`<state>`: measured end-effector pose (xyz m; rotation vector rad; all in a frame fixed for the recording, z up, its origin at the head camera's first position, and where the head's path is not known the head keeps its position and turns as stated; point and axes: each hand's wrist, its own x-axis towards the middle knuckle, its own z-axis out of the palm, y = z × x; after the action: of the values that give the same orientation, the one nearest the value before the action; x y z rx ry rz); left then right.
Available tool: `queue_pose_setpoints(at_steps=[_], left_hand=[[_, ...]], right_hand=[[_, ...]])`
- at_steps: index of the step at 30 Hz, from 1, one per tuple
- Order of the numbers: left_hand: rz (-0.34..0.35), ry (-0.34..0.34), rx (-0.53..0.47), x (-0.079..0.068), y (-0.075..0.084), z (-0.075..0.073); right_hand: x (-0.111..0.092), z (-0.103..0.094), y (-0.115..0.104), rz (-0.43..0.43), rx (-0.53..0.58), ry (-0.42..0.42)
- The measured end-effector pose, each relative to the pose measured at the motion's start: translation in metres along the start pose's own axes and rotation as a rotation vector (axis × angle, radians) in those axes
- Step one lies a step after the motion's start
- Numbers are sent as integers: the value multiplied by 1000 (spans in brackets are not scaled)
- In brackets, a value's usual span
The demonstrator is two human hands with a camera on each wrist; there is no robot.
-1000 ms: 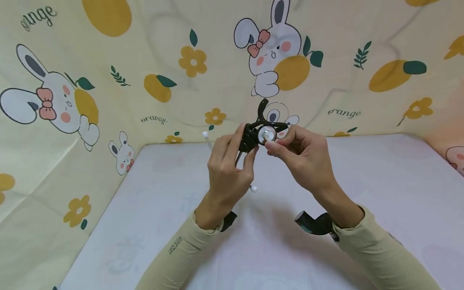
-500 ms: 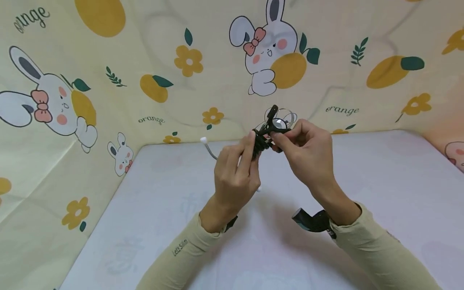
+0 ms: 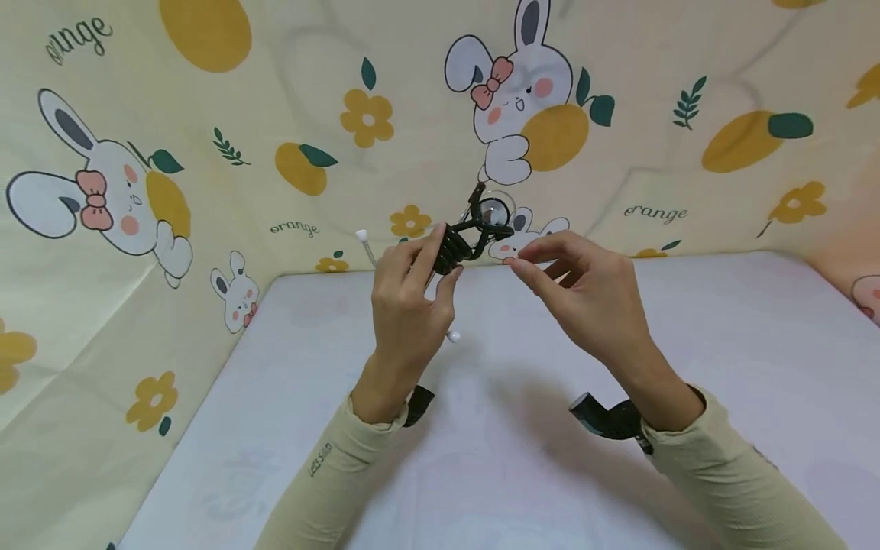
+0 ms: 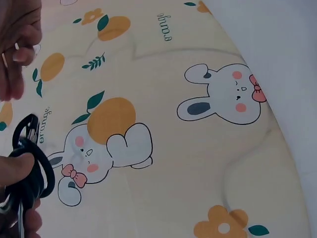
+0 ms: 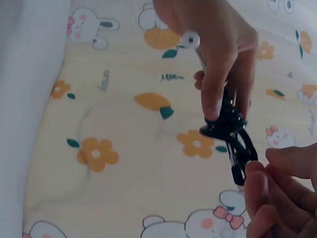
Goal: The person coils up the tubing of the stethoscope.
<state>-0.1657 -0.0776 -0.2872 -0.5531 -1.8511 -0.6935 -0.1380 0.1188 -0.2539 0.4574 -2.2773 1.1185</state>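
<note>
A stethoscope [image 3: 451, 250] with its black tubing wound into a tight bundle is held up above the table. My left hand [image 3: 410, 294] grips the bundle between thumb and fingers. The round silver chest piece [image 3: 493, 213] sits at the far end, among loops of tubing that stick out past the coil. A white ear tip [image 3: 362, 235] shows left of the hand and another ear tip [image 3: 453, 336] below it. My right hand [image 3: 584, 294] hovers just right of the tubing, thumb and forefinger close together and the other fingers bent. In the right wrist view its fingertips [image 5: 255, 168] are right by the loop end.
The white-covered table [image 3: 481, 458] spreads beneath both hands. Behind it rises a cream cloth [image 3: 426, 46] printed with rabbits, oranges and flowers. A black wrist camera [image 3: 605, 418] juts from the right sleeve, and one also shows at the left.
The right hand has let go of the stethoscope after handling the chest piece and tubing. The left hand has carried the bundle to the left, away from the right hand.
</note>
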Motion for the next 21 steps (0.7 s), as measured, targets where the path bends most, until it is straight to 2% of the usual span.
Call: queue_pose_setpoints(at_steps=[4,9,17,21], left_hand=[[9,-79,2,1,-1,-1],[39,-173,-11,2,-1,-1],[133,-235,-98,3,-7,-1],[169,-273,-124,4,-10,-2]], right_hand=[[2,-5,5,-38,-63,9],[6,-10,11,-118,-86,13],[12,-13,21,-174,-155,-167],[14,-13,25,-210,-161,-207]])
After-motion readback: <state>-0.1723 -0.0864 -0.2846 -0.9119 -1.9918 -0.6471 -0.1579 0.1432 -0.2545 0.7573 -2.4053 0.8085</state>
